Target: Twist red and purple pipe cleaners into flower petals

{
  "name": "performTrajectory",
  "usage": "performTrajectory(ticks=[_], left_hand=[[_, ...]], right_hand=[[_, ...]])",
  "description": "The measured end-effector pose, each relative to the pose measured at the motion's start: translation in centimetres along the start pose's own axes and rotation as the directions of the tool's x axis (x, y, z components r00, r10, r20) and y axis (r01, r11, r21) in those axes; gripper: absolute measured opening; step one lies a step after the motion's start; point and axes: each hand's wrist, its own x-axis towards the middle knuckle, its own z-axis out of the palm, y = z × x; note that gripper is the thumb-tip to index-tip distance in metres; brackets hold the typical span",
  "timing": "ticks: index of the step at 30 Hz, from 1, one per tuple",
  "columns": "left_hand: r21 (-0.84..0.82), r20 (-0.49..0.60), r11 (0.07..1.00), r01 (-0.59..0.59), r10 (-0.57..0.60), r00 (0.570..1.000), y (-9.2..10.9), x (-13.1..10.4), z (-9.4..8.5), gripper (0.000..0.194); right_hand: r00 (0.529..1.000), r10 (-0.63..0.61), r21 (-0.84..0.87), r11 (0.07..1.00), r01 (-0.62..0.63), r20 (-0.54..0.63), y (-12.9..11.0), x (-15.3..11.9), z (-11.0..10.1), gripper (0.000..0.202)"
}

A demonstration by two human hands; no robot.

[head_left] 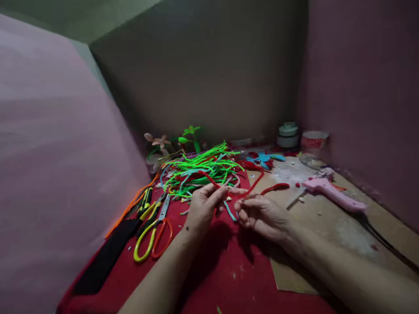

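A red fuzzy stem [256, 185] runs between my two hands, its ends curving up and away. My left hand [207, 204] is closed, thumb and fingertips pinching the stem. To its right, my right hand [258, 214] is closed too, with the stem at its fingertips and the fingers curled. The fingertips of both hands are close together. Just beyond them lies a heap of bright green stems [196, 168], mixed with some red and light blue ones. A short light blue piece [230, 211] shows between the hands.
Scissors [153, 235], pliers [153, 209] and a black strip [108, 257] lie at the left on the red cloth [229, 279]. A pink glue gun [337, 194] rests on the board [294, 274]. Behind stand jars [288, 136] and a blue flower [264, 158].
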Motion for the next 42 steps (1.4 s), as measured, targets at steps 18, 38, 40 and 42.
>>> performTrajectory(ticks=[18,38,40,42], left_hand=[[-0.148,0.009,0.988,0.039,-0.038,0.999,-0.28,0.06,0.16,0.025],[-0.168,0.063,0.979,0.119,-0.11,0.992,-0.8,0.17,0.22,0.028],[-0.175,0.077,0.977,0.122,-0.11,0.991,-0.81,0.15,0.22,0.027],[-0.176,0.092,0.978,0.114,-0.099,0.991,-0.77,0.11,0.24,0.028]], right_hand=[[0.985,-0.129,-0.102,0.988,0.117,-0.117,0.23,-0.29,0.4,0.027],[0.974,-0.162,-0.115,0.983,0.145,-0.157,0.19,-0.17,0.74,0.021],[0.974,-0.163,-0.118,0.982,0.146,-0.158,0.27,-0.15,0.59,0.021],[0.975,-0.163,-0.12,0.982,0.145,-0.154,0.33,-0.09,0.4,0.021]])
